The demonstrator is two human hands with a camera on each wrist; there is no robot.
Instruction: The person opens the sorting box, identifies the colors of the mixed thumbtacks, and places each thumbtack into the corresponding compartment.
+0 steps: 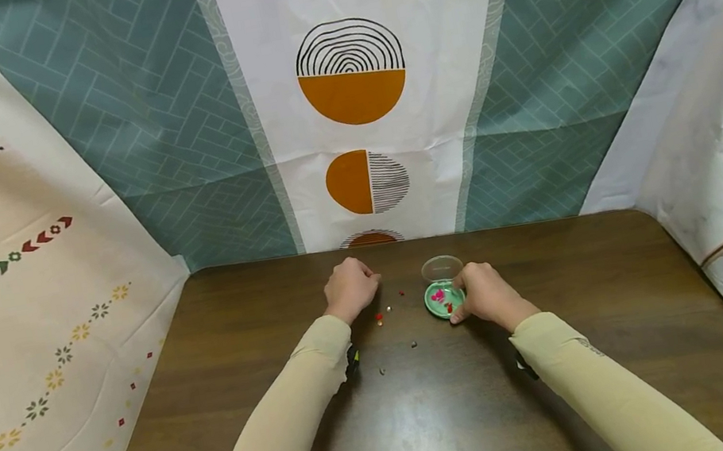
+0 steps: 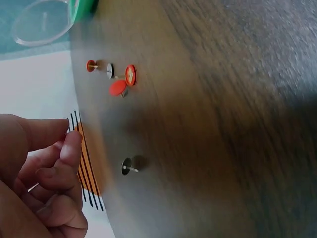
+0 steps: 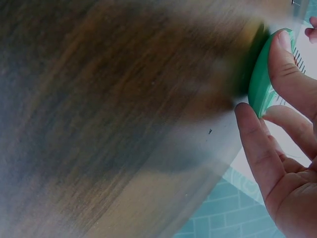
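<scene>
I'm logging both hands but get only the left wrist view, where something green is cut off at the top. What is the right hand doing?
Observer: The right hand grips a round green case.

Operator: My picture cuts off its inside. Is anything in it?

Observer: Yes, the head view shows small pink and red pieces in it.

Operator: And is the forearm on that side bare?

Observer: No, a pale yellow sleeve covers it.

The case (image 3: pixel 260 74) is green (3 loose tacks (image 2: pixel 118 88) seemingly red).
</scene>
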